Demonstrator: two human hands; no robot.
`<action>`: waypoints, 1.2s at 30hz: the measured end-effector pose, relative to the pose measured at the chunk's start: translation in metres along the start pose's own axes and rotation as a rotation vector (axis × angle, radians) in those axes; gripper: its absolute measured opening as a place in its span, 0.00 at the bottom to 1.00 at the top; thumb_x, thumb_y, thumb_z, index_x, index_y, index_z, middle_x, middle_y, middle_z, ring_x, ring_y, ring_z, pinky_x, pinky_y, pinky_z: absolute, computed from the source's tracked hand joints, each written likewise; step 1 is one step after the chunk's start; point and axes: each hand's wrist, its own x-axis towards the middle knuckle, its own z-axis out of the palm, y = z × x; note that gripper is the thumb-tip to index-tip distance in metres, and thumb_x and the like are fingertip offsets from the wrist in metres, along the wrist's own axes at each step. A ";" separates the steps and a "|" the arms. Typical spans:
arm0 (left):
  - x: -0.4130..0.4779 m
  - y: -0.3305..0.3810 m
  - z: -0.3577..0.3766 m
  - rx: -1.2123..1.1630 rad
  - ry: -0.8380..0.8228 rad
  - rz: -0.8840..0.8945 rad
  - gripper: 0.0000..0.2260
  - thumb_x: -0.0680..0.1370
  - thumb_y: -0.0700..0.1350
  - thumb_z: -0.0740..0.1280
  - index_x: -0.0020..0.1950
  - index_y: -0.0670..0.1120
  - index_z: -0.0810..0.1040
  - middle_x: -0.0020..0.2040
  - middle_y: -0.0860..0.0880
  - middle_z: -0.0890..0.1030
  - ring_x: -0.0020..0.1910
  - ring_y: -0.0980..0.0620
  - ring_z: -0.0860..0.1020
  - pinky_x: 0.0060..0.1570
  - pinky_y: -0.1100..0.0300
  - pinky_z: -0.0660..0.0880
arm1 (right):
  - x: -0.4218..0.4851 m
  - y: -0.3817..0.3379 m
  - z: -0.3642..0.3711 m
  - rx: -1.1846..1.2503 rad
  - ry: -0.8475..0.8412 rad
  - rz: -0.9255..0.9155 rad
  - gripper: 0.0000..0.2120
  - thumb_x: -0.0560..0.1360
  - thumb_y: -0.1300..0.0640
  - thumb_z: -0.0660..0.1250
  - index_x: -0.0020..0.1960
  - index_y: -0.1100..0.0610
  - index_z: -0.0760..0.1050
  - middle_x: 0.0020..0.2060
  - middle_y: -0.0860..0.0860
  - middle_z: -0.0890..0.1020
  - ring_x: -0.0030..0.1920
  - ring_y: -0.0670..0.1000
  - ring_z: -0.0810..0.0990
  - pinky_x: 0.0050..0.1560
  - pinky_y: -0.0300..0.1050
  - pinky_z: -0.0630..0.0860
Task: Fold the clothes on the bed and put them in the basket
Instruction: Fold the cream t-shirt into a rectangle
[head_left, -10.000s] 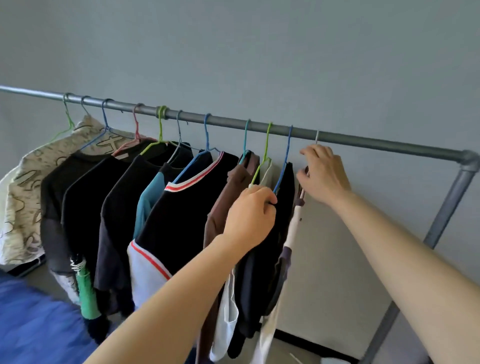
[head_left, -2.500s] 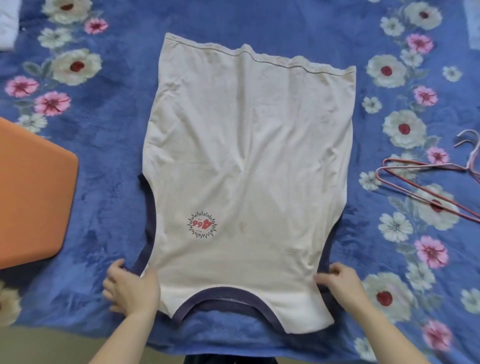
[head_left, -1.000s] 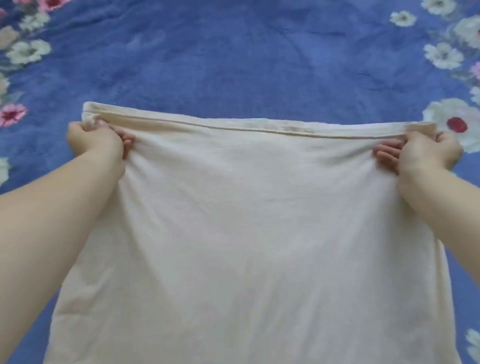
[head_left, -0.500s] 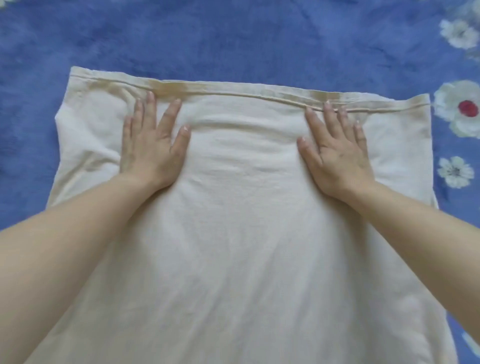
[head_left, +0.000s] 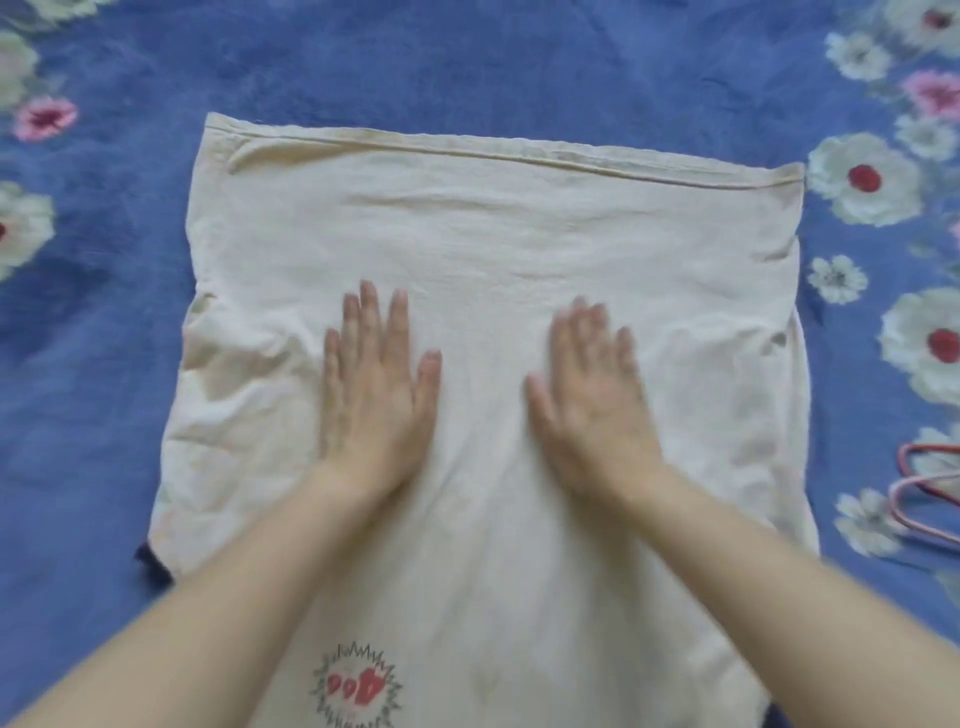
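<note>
Cream shirt (head_left: 519, 249) spread flat on the blue floral bed (head_left: 467, 62), under both my hands. Left hand (head_left: 376, 395) and right hand (head_left: 592, 405) lie palm-down on its middle, fingers straight, gripping nothing; half a second ago they pressed just below the far hem. The right hand is motion-blurred. The frame edge cuts off the pink hanger (head_left: 930, 488), well right of my right hand.

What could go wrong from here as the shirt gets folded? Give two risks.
Creases bunch left of the left hand; folding now may press them into the shirt. The hanger lies near the shirt's right edge; a sideways fold or sweep of the right hand could catch it.
</note>
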 end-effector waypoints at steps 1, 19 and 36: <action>-0.030 0.001 0.004 0.016 -0.012 -0.002 0.31 0.80 0.58 0.44 0.80 0.46 0.50 0.80 0.43 0.48 0.79 0.47 0.46 0.74 0.54 0.38 | -0.028 -0.013 0.008 -0.021 -0.014 -0.062 0.33 0.79 0.47 0.49 0.75 0.68 0.60 0.75 0.65 0.61 0.76 0.63 0.59 0.75 0.55 0.47; -0.306 -0.078 -0.050 -0.234 -0.103 -0.786 0.27 0.79 0.53 0.64 0.76 0.51 0.61 0.72 0.41 0.63 0.69 0.39 0.62 0.67 0.41 0.61 | -0.327 0.015 -0.028 0.366 -0.121 0.788 0.30 0.72 0.43 0.71 0.68 0.56 0.67 0.62 0.54 0.71 0.64 0.56 0.69 0.62 0.55 0.68; -0.391 -0.117 -0.087 -0.893 -0.786 -1.092 0.07 0.79 0.40 0.67 0.56 0.40 0.79 0.40 0.46 0.84 0.37 0.51 0.81 0.32 0.62 0.78 | -0.392 0.041 -0.057 0.678 -0.700 0.942 0.08 0.71 0.65 0.72 0.39 0.62 0.73 0.35 0.54 0.77 0.34 0.51 0.74 0.34 0.43 0.67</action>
